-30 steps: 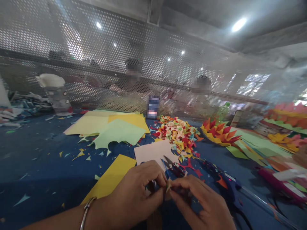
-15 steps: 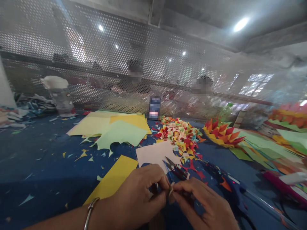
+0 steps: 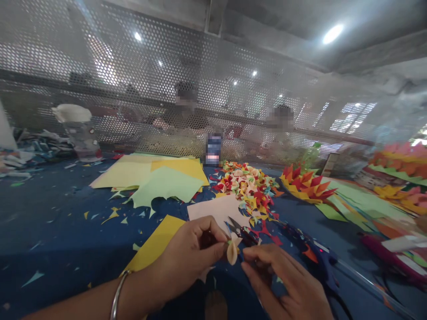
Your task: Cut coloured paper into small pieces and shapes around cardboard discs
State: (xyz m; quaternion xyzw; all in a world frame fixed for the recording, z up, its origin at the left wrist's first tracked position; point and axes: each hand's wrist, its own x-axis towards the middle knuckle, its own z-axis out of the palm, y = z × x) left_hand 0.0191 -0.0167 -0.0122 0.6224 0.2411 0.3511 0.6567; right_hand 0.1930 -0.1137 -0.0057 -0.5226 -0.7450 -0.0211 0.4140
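Note:
A small cream folded-paper flower (image 3: 232,252) is pinched between the thumb and forefinger of my left hand (image 3: 196,249), which wears a metal bangle. Just right of it is my right hand (image 3: 280,271), its thumb and forefinger slightly apart with nothing visible between them. Behind the flower, scissors (image 3: 240,231) lie with blades parted by a pale pink paper sheet (image 3: 215,209). A heap of small folded-paper flowers (image 3: 248,182) in red, yellow and cream sits beyond. Yellow paper (image 3: 155,244) lies beside my left wrist.
A blue glue gun (image 3: 320,255) and a magenta tool (image 3: 387,255) lie at right. Stacked paper (image 3: 126,171), a phone (image 3: 214,149) and a white-lidded bottle (image 3: 80,133) stand further back. An orange paper flower (image 3: 308,186) sits right. People are behind the perforated screen (image 3: 150,89).
The thumb and forefinger of my right hand have come off the paper flower and parted. My left hand has raised the flower slightly, and its folded petals now show.

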